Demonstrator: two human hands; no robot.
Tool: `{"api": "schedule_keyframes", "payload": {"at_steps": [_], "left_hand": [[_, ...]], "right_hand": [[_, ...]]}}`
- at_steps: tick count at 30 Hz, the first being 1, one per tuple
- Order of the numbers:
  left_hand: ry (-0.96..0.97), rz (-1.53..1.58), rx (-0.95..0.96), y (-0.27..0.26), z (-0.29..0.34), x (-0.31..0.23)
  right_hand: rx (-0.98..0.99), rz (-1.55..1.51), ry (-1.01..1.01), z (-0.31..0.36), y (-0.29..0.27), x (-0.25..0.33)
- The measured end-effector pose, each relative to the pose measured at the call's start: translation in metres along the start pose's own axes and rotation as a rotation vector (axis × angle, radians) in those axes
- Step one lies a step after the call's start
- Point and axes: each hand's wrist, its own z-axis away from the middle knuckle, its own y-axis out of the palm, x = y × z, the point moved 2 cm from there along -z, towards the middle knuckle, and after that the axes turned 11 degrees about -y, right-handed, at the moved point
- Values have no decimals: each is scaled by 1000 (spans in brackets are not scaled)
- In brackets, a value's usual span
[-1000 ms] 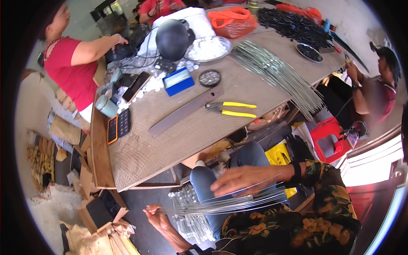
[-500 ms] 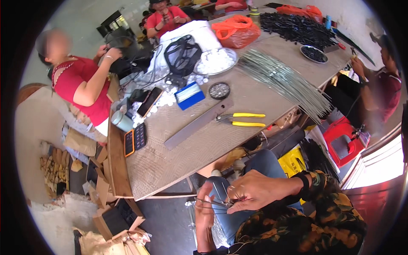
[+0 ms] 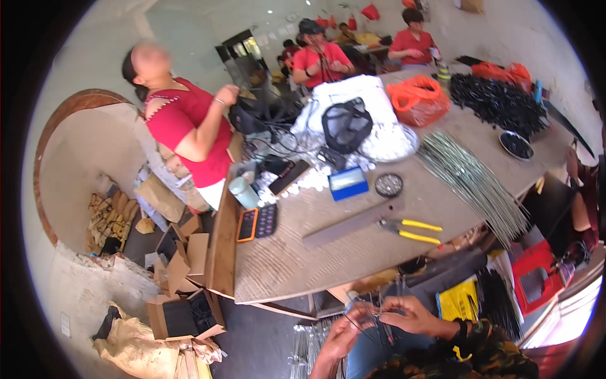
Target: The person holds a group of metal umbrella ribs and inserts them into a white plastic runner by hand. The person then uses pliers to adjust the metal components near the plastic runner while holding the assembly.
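Observation:
Above my lap, close to the table's near edge, my left hand (image 3: 341,333) is closed with its fingertips pinching thin dark rods (image 3: 366,325). Facing it, my right hand (image 3: 411,314) is closed on the same small bunch of rods, its fingertips close to those of the left. Motion blur hides the rods' ends and exact shape. On the table beyond lie yellow-handled pliers (image 3: 413,230), a flat grey metal bar (image 3: 350,224) and a round dish of small metal pieces (image 3: 388,185).
The table (image 3: 271,271) also bears a bundle of long metal rods (image 3: 473,183), a blue box (image 3: 348,183), a phone (image 3: 247,225) and a pile of black parts (image 3: 499,104). A red stool (image 3: 530,271) stands right; cardboard boxes (image 3: 189,316) lie left. Several people sit or stand around.
The head view has swung, so the table sits further right and more of the room shows. My left hand has gone from flat, outstretched fingers to a pinch on the rods.

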Motion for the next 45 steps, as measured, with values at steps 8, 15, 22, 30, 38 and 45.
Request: {"api": "schedule_keyframes", "payload": {"at_steps": [8,15,22,30,38,45], "left_hand": [[-99,-309,149,-6,-14,8],[-48,-386,-167,21,-31,25],[-163,-211,-54,5,-35,22],[-17,-418,1,12,-34,22],[-38,-538,17,17,-20,22],[-75,-490,-45,13,-12,24]], "right_hand": [[-172,-269,-3,14,-9,-21],[-262,-66,118,16,-22,-12],[-301,-327,146,3,-24,-6],[-78,-399,136,0,-33,-9],[62,-530,284,1,-24,0],[204,-249,-8,-6,-21,1]]}}
